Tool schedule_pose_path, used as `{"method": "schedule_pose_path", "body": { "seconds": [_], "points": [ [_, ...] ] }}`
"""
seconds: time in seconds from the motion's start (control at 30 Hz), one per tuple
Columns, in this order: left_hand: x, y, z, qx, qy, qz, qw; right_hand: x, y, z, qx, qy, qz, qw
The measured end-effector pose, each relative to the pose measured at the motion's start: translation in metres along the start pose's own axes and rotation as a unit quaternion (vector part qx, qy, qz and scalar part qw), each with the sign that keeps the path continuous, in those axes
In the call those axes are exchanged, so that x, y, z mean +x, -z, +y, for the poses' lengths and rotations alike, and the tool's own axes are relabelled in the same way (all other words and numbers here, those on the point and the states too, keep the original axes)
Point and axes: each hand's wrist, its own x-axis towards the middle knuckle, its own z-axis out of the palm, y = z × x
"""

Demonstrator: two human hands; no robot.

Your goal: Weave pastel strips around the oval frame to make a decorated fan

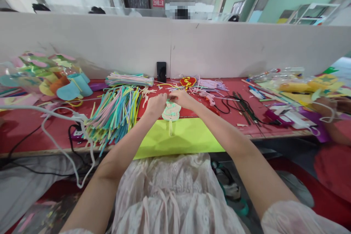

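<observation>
Foam cutout (pixel 171 111), pale green with a light pattern, lay at the far edge of the yellow-green sheet (pixel 181 137), and both hands met just above it. The left hand (pixel 155 104) had its fingers curled close, pinching something thin at the top of the cutout; what exactly it pinched was too small to tell. The right hand (pixel 182 98) was also nearly closed, fingertips touching the same spot, beside the left hand. It seemed that the person was at the step of fixing or threading a small part onto the cutout. The next move would probably need a steady pinch from both hands and a small, exact pull, because the part looked thin and soft.

Left of the cutout lay a big bundle of coloured strips (pixel 115 115). Behind it, against the partition, stood 1 black phone (pixel 161 71). Right of it rested a glue gun (pixel 208 98) with a black cable (pixel 229 104). Another person's hand (pixel 327 108) worked far to the right.
</observation>
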Motion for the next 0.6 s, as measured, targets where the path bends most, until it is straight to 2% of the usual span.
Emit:
{"method": "schedule_pose_path", "body": {
  "seconds": [0.17, 0.27, 0.33, 0.43, 0.5, 0.53, 0.6],
  "points": [
    [-0.007, -0.003, 0.008, -0.037, 0.053, 0.064, 0.996, 0.004, -0.006, -0.001, 0.0, 0.033, 0.031, 0.999],
    [-0.002, -0.016, -0.001, -0.139, 0.041, 0.108, 0.983, 0.004, -0.006, 0.001, 0.005, 0.04, 0.045, 0.998],
    [0.006, -0.03, -0.013, -0.271, 0.018, 0.114, 0.956, 0.003, -0.005, 0.003, 0.029, 0.024, 0.063, 0.997],
    [0.019, -0.049, -0.031, -0.453, 0.0, 0.074, 0.889, -0.001, -0.004, 0.004, 0.088, -0.019, 0.06, 0.994],
    [0.022, -0.054, -0.038, -0.497, -0.008, 0.067, 0.865, -0.002, -0.004, 0.003, 0.118, -0.046, 0.043, 0.991],
    [0.022, -0.054, -0.039, -0.483, -0.012, 0.074, 0.872, -0.003, -0.005, 0.003, 0.127, -0.057, 0.037, 0.99],
    [0.017, -0.046, -0.037, -0.399, -0.015, 0.095, 0.912, -0.003, -0.006, 0.003, 0.137, -0.072, 0.035, 0.987]
  ]
}}
